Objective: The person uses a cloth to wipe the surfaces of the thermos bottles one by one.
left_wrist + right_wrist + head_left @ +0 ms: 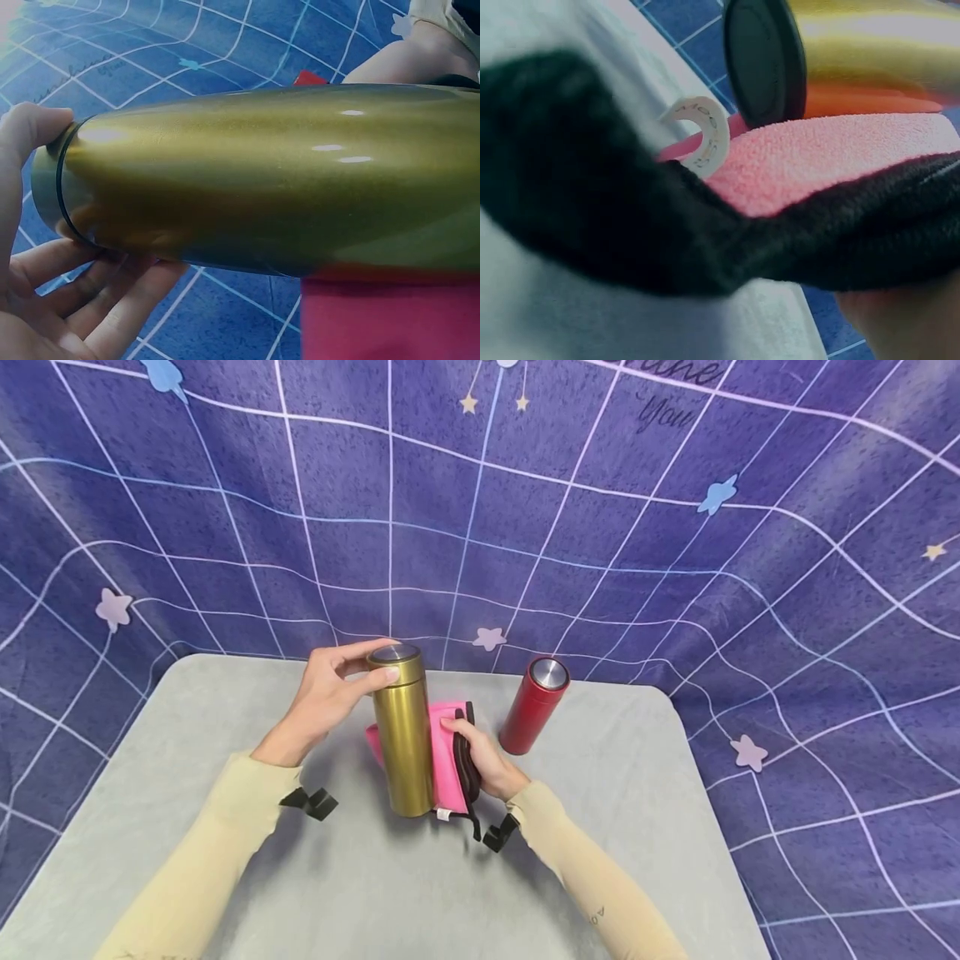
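Note:
A gold vacuum flask (405, 743) with a steel-topped lid is held by my left hand (322, 693), thumb and fingers on either side of the lid. In the right wrist view the flask's black base (765, 64) shows beside the pink fabric. My right hand (489, 762) grips a pink fabric piece (447, 760) with black trim, thumb over its near face. The fabric sits behind and to the right of the flask, which hides part of it. A small white tag (709, 135) sticks out from its edge; its pile side shows in the right wrist view.
A red flask (531, 710) with a shiny steel top stands upright on the grey cloth-covered table (360, 893), right of my right hand. A purple-blue grid curtain (450, 527) with stars hangs behind the table and at both sides. Black straps (318, 804) hang at the wrists.

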Demonstrator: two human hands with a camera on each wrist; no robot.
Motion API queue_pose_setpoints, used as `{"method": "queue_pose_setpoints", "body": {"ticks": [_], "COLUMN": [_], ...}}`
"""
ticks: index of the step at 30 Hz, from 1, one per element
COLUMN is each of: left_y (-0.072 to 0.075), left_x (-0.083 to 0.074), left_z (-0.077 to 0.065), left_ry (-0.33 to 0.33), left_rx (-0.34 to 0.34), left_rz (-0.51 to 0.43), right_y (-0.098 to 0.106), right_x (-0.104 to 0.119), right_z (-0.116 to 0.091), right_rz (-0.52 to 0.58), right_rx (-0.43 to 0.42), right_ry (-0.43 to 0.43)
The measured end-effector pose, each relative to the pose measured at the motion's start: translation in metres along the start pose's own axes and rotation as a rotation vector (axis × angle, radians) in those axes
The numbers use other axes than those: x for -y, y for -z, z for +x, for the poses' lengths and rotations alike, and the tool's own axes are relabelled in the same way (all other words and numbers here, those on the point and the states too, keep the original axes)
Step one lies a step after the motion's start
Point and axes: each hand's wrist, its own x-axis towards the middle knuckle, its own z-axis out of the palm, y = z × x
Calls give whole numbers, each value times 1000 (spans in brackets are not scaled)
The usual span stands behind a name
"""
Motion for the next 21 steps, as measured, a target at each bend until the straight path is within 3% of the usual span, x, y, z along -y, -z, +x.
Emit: {"method": "queue_pose_setpoints", "body": {"ticks": [14,21], "left_y": [4,12], "left_x": [-3,-5], "left_z": [-1,-2], "left_ry": [97,114], "left_rx": [29,50], "left_rz": [-177,-131], "right_y": [3,4], "right_x": [-16,-20], "right_z": [-8,-14], "right_rz": [-39,-29], "right_rx": [-6,6], "right_ry": [-78,-84]}}
